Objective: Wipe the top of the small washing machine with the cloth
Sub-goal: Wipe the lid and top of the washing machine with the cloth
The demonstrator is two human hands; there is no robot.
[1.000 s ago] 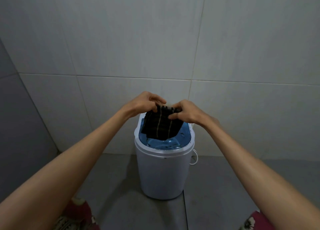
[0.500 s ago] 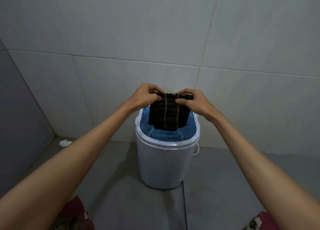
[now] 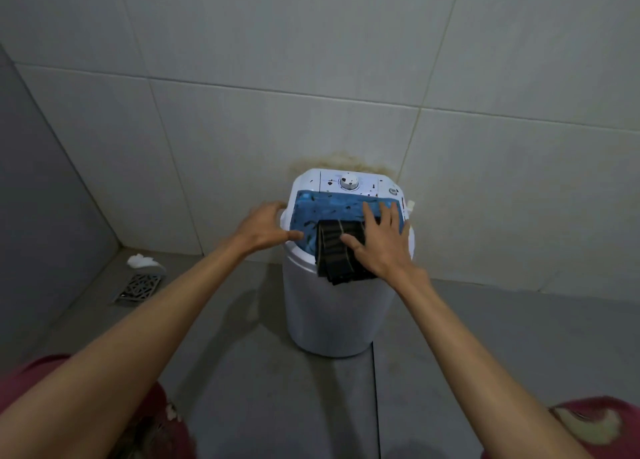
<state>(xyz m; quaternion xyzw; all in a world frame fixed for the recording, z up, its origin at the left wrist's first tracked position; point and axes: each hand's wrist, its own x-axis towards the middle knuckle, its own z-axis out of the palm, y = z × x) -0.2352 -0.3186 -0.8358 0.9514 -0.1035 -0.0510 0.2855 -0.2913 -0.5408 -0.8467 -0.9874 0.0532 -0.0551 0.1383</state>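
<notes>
The small white washing machine [image 3: 332,316] stands on the floor against the tiled wall. Its blue lid [image 3: 329,213] carries dark specks, and a white panel with a round knob [image 3: 349,181] runs along the back. A dark striped cloth [image 3: 337,254] lies folded on the lid's front right and hangs over the front rim. My right hand [image 3: 379,244] presses flat on the cloth with fingers spread. My left hand [image 3: 266,228] rests on the machine's left rim, thumb lying on the lid.
A metal floor drain [image 3: 138,287] sits in the left corner with a white crumpled wad [image 3: 140,260] behind it. A brownish stain [image 3: 346,163] marks the wall behind the machine. My knees in red patterned fabric [image 3: 595,424] show at the bottom corners.
Both hands held the cloth up above the lid before. Now the cloth lies on the lid under my flat right hand, and my left hand has gone to the rim. The view tilted down.
</notes>
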